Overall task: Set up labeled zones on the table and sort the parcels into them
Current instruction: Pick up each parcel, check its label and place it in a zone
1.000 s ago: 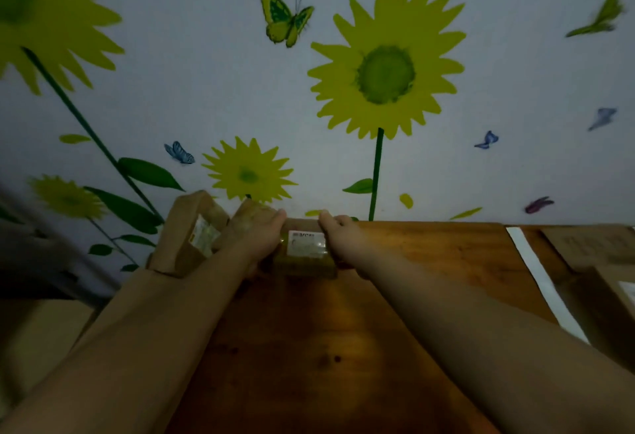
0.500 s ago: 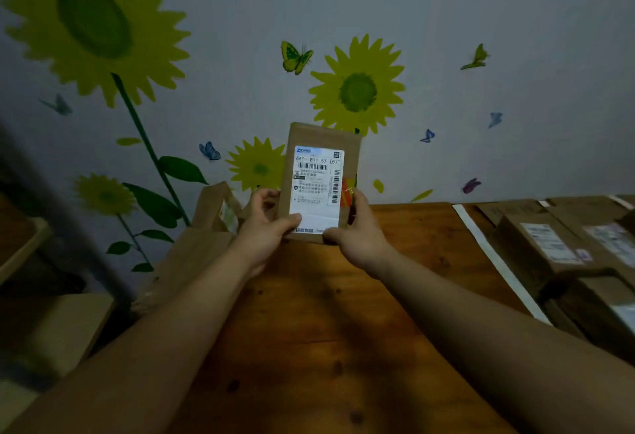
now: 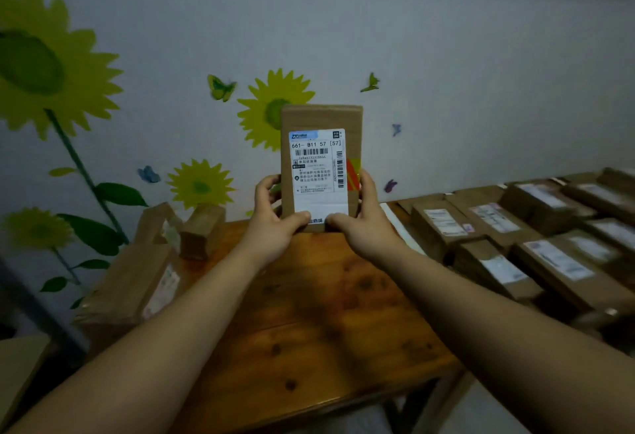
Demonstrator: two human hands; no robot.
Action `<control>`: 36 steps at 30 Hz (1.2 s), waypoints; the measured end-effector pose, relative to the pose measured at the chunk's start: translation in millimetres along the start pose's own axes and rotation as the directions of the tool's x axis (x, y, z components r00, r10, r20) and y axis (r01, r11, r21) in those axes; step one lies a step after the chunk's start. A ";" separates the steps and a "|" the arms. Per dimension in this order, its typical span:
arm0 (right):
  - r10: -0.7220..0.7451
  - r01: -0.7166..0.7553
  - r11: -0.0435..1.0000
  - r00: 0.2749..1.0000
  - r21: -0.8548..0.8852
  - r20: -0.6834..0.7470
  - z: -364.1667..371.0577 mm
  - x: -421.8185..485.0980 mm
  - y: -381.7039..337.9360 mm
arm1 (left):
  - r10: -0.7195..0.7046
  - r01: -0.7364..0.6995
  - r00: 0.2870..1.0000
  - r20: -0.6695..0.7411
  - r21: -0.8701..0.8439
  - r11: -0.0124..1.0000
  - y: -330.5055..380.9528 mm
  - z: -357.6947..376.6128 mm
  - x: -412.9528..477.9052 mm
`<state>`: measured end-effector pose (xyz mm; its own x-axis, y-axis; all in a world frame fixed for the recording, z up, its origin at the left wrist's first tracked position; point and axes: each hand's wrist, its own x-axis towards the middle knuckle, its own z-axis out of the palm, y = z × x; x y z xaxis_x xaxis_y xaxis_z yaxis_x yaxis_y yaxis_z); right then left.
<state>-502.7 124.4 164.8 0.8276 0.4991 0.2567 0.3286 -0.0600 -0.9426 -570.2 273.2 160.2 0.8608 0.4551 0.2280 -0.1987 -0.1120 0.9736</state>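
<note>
Parcel (image 3: pixel 321 165) upright between both hands (image 3: pixel 323 224)

My hands grip a matt brown cardboard parcel (image 3: pixel 321 167) with smooth white paper label (image 3: pixel 318 172); glossy knotted wooden table (image 3: pixel 309 323) at six o'clock.

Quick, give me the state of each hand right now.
Left hand: closed on the lower left edge of the upright brown cardboard parcel.
Right hand: closed on the parcel's lower right edge.

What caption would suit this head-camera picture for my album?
Both hands, left and right, hold a labelled parcel upright above the wooden table.
</note>
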 end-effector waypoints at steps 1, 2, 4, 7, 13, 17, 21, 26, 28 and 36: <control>0.006 -0.006 1.000 0.999 -0.005 -0.035 -21.6 -7.5 1.3 | 0.004 -0.004 1.000 0.027 -0.005 1.000 2.2 23.3 -2.1; 0.014 -0.014 1.000 0.998 -0.005 -0.067 -44.9 -15.4 3.5 | 0.006 -0.006 0.998 0.058 -0.007 1.000 4.0 48.4 -4.4; 0.034 -0.035 0.999 0.992 -0.005 -0.125 -96.8 -33.6 9.0 | 0.005 -0.003 0.993 0.122 -0.016 1.000 8.1 104.1 -10.4; 0.081 -0.090 0.995 0.973 -0.034 -0.214 -180.5 -62.1 23.1 | -0.030 0.035 0.974 0.226 -0.019 0.999 11.7 194.6 -23.1; 0.122 -0.233 0.951 0.886 -0.202 -0.448 -346.5 -128.3 48.4 | -0.074 0.085 0.906 0.416 -0.009 0.996 18.0 374.5 -57.5; 0.133 -0.301 0.925 0.829 -0.234 -0.543 -437.6 -162.9 63.0 | -0.107 0.134 0.847 0.521 -0.014 0.991 19.3 471.6 -75.8; 0.153 -0.341 0.914 0.793 -0.222 -0.589 -503.7 -179.6 79.3 | -0.138 0.144 0.807 0.575 0.036 0.989 18.1 542.5 -79.4; 0.166 -0.338 0.925 0.771 -0.173 -0.615 -561.9 -168.6 111.7 | -0.162 0.112 0.774 0.613 0.119 0.987 1.7 610.0 -57.0; 0.147 -0.330 0.924 0.771 -0.192 -0.620 -586.5 -158.3 126.0 | -0.164 0.106 0.765 0.623 0.129 0.986 -7.6 636.5 -40.8; 0.177 -0.423 0.777 0.857 -0.466 -0.484 -695.7 -95.4 175.0 | -0.194 0.152 0.729 0.656 0.121 0.981 -30.2 753.9 40.4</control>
<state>-207.6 -535.1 124.0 0.9876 -0.0011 0.1567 0.1169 -0.6608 -0.7414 -176.1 -371.0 135.5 0.9738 -0.2259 -0.0266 -0.0073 -0.1478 0.9890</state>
